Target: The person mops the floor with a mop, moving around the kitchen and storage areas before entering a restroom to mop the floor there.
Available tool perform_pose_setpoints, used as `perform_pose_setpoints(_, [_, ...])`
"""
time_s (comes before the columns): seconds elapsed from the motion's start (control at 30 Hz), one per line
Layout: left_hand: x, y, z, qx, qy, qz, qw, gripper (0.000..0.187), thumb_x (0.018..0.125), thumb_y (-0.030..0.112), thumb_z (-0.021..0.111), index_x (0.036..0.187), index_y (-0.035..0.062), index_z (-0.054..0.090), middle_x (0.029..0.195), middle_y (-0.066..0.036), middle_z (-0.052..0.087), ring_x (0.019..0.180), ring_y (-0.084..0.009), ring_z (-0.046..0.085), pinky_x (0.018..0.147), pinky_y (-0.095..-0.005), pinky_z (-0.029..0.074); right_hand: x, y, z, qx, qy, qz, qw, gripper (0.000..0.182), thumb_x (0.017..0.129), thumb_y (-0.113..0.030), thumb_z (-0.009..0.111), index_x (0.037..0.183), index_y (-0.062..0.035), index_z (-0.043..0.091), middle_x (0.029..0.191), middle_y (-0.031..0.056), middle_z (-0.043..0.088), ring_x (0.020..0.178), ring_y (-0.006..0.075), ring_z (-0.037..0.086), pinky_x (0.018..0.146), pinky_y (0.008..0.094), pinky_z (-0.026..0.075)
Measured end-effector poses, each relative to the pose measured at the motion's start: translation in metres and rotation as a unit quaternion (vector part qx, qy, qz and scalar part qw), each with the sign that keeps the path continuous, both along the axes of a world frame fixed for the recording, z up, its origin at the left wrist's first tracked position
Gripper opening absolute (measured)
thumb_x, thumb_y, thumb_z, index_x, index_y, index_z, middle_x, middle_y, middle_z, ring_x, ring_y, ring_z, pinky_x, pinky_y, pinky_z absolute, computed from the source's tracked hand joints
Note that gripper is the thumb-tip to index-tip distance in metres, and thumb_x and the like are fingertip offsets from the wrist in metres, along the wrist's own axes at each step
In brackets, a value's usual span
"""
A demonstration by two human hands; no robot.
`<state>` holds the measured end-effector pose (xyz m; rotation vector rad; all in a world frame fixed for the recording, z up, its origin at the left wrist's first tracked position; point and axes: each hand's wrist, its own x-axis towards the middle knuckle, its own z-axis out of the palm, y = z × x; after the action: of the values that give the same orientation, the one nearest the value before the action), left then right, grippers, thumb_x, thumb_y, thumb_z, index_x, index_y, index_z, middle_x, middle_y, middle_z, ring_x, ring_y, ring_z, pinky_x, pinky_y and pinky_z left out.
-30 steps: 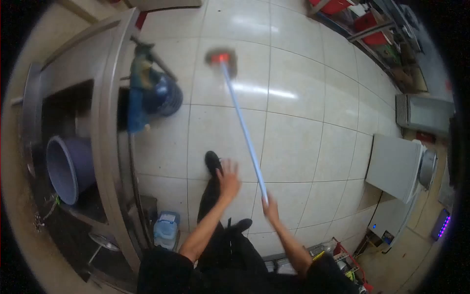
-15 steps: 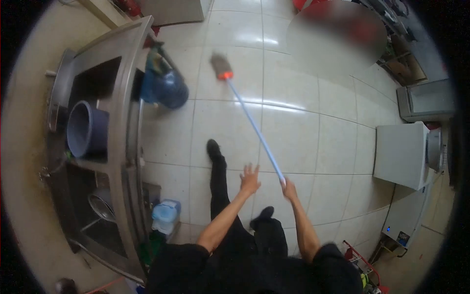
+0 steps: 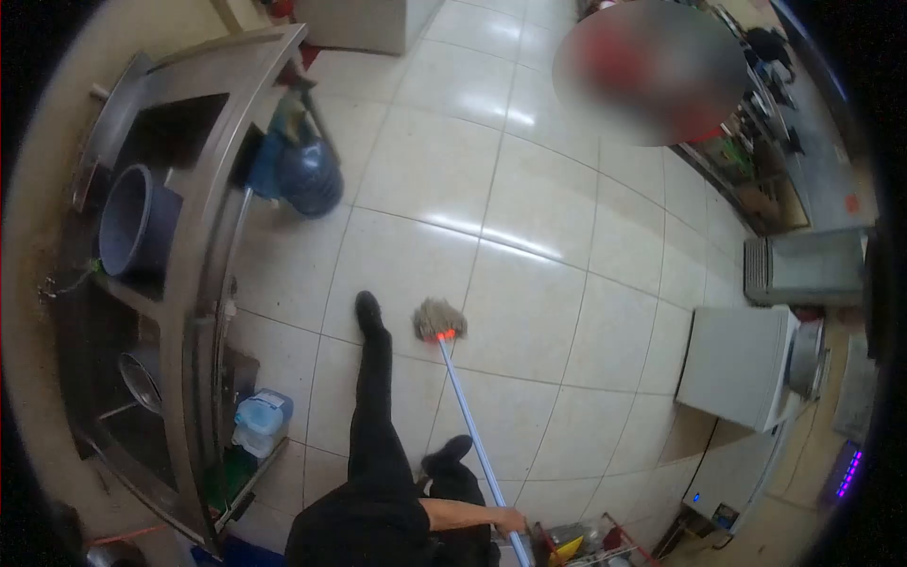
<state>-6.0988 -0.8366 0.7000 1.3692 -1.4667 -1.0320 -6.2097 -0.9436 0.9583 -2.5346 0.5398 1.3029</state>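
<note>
A mop [image 3: 470, 413] with a pale blue handle, an orange-red collar and a grey-brown string head lies across my front, its head resting on the tiles ahead of my feet. My left hand [image 3: 510, 519] reaches across my body, closed around the handle near the lower edge of the view. The handle's top end runs out of view below that hand. My right hand cannot be seen.
At left stands a steel sink unit [image 3: 194, 293] holding a grey bucket [image 3: 142, 222]. A blue water jug [image 3: 310, 178] and plastic containers [image 3: 262, 419] are beside it. A white chest-like appliance [image 3: 735, 367] stands right; a rack [image 3: 595, 543] is near my right side. A blurred person is at the back.
The mop head has come back from far ahead to near my feet. My left hand, open before, now grips the handle. My right hand, which held it, has left the view.
</note>
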Motion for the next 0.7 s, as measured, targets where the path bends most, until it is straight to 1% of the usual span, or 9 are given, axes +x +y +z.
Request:
perform_pose_setpoints(0.1, [0.108,0.085,-0.065,0.069,0.003,0.104,0.992,0.036,0.055,0.025,0.074,0.085,0.0093,0.062,0.087,-0.01,0.06,0.079,-0.0309,0.057,0.07,-0.0427,0.045,0.111,0.052,-0.092,0.06,-0.082,0.039,0.994,0.039,0.082,-0.016,0.055,0.118,-0.002,0.051,0.072,0.0151,0.06,0.062,0.0247,0.055,0.058,0.0359,0.045])
perform_pose_setpoints(0.17, [0.176,0.156,-0.155,-0.018,0.035,0.421,0.906,0.029,0.057,0.02,0.068,0.083,0.012,0.057,0.085,-0.009,0.057,0.09,-0.0306,0.052,0.079,-0.0435,0.04,0.203,0.1,-0.172,0.14,-0.174,0.102,0.969,0.036,0.084,-0.011,0.054,0.118,0.0011,0.051,0.067,0.0107,0.061,0.055,0.0174,0.055,0.053,0.0313,0.045])
perform_pose_setpoints(0.27, [0.346,0.374,-0.067,0.251,-0.085,0.667,0.697,0.073,0.063,0.026,0.072,0.126,0.0079,0.039,0.132,-0.023,0.032,0.126,-0.0385,0.025,0.102,-0.0493,0.022,0.424,0.242,-0.293,0.267,-0.216,0.102,0.934,0.047,0.087,-0.006,0.043,0.133,-0.0079,0.034,0.065,0.012,0.052,0.054,0.02,0.049,0.051,0.0353,0.042])
perform_pose_setpoints(0.3, [0.374,0.433,-0.05,0.296,-0.074,0.703,0.642,0.071,0.07,0.026,0.067,0.131,0.0094,0.035,0.135,-0.02,0.028,0.125,-0.0397,0.025,0.103,-0.0489,0.02,0.503,0.301,-0.349,0.306,-0.435,0.267,0.804,0.049,0.086,-0.007,0.044,0.134,-0.0086,0.031,0.072,0.021,0.057,0.057,0.028,0.055,0.054,0.04,0.043])
perform_pose_setpoints(0.33, [0.387,0.482,-0.048,0.291,-0.067,0.752,0.588,0.068,0.071,0.025,0.066,0.131,0.0096,0.035,0.134,-0.021,0.029,0.124,-0.0394,0.025,0.102,-0.0485,0.022,0.573,0.361,-0.37,0.278,-0.309,0.234,0.879,0.049,0.087,-0.011,0.045,0.133,-0.0076,0.031,0.088,0.0267,0.058,0.072,0.0383,0.059,0.063,0.0435,0.045])
perform_pose_setpoints(0.43, [0.366,0.566,-0.03,0.262,0.036,0.846,0.463,0.059,0.076,0.021,0.063,0.128,0.0079,0.038,0.133,-0.019,0.03,0.124,-0.0378,0.026,0.101,-0.0469,0.025,0.774,0.507,-0.464,0.318,-0.491,0.293,0.756,0.043,0.09,-0.025,0.04,0.128,-0.0051,0.037,0.094,0.0263,0.057,0.083,0.0417,0.056,0.07,0.0479,0.046])
perform_pose_setpoints(0.47, [0.349,0.581,-0.03,0.267,0.051,0.85,0.451,0.055,0.077,0.019,0.063,0.126,0.0067,0.04,0.131,-0.019,0.03,0.121,-0.0367,0.03,0.1,-0.0444,0.028,0.824,0.543,-0.472,0.249,-0.421,0.293,0.821,0.042,0.091,-0.031,0.036,0.124,-0.005,0.042,0.089,0.0266,0.058,0.076,0.0425,0.057,0.065,0.0482,0.047])
perform_pose_setpoints(0.5, [0.326,0.593,-0.032,0.296,0.062,0.843,0.445,0.052,0.077,0.019,0.063,0.124,0.0062,0.042,0.129,-0.019,0.033,0.12,-0.0357,0.032,0.098,-0.0433,0.03,0.843,0.591,-0.409,0.247,-0.232,0.142,0.93,0.043,0.091,-0.033,0.035,0.122,-0.0046,0.044,0.083,0.0258,0.059,0.069,0.0419,0.058,0.06,0.0476,0.048])
perform_pose_setpoints(0.7, [0.243,0.556,-0.015,0.331,0.096,0.821,0.456,0.048,0.076,0.019,0.064,0.119,0.0072,0.046,0.121,-0.018,0.041,0.113,-0.0341,0.04,0.094,-0.0407,0.034,0.762,0.483,-0.444,0.265,-0.29,0.19,0.9,0.046,0.09,-0.035,0.038,0.129,-0.0105,0.039,0.097,0.0253,0.058,0.089,0.0398,0.058,0.077,0.0466,0.046])
